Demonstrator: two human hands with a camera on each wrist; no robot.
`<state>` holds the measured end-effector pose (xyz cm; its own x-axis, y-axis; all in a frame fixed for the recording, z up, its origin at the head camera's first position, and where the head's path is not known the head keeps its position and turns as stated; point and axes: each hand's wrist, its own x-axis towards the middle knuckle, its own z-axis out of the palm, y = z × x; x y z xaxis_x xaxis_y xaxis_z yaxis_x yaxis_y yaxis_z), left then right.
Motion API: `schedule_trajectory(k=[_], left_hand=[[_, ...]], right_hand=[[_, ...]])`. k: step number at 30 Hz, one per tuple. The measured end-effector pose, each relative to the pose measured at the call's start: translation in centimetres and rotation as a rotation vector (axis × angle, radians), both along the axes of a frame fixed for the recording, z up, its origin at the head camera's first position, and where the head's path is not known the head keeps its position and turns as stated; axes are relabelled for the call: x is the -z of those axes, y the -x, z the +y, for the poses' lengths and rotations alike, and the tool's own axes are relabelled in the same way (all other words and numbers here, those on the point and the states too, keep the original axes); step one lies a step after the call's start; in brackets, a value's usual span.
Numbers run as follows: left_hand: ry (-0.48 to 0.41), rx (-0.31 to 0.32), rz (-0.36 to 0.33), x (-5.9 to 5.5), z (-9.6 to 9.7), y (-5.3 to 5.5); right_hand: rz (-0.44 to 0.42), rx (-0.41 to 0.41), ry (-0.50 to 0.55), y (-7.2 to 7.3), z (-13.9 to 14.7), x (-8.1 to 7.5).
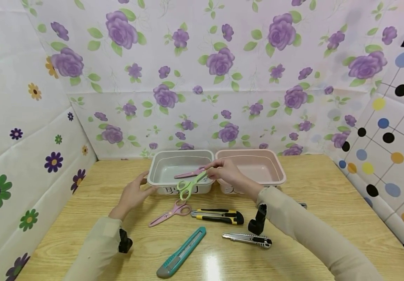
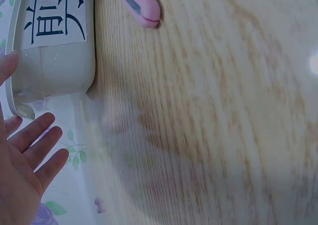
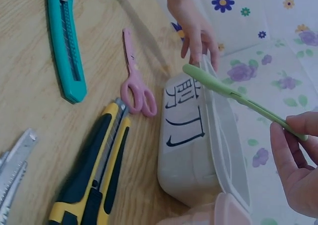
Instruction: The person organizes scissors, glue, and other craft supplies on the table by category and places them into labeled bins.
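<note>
Over the front of the grey-white bin [image 1: 180,153], my right hand [image 1: 224,171] pinches a pair of green scissors [image 1: 187,186] near the blade end, handles hanging toward me. The right wrist view shows these green scissors [image 3: 218,87] edge-on between thumb and fingertips. My left hand [image 1: 134,196] is at the bin's left end, its thumb by the rim and its fingers [image 2: 37,145] spread and fairly straight. Inside that bin lie pink-purple scissors [image 1: 189,173], partly hidden by the right hand. Another pair of pink scissors [image 1: 171,213] rests on the table before it.
A pink bin [image 1: 279,166] stands right beside the grey-white one; both carry labels in front. On the wooden table [image 1: 131,257] lie a yellow-black cutter [image 1: 218,216], a teal cutter [image 1: 182,251] and a silver cutter [image 1: 246,239]. Another object [image 1: 303,205] is mostly hidden behind the right sleeve.
</note>
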<state>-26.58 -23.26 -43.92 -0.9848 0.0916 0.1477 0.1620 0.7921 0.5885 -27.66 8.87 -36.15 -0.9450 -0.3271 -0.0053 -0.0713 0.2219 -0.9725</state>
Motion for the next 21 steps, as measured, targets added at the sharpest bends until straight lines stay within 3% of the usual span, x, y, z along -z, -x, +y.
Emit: schedule_trajectory(k=[21], left_hand=[[-0.006,0.01,0.008,0.0,-0.1,0.0]], right_hand=[[-0.008,0.047,0.074,1.7,0.1,-0.9]])
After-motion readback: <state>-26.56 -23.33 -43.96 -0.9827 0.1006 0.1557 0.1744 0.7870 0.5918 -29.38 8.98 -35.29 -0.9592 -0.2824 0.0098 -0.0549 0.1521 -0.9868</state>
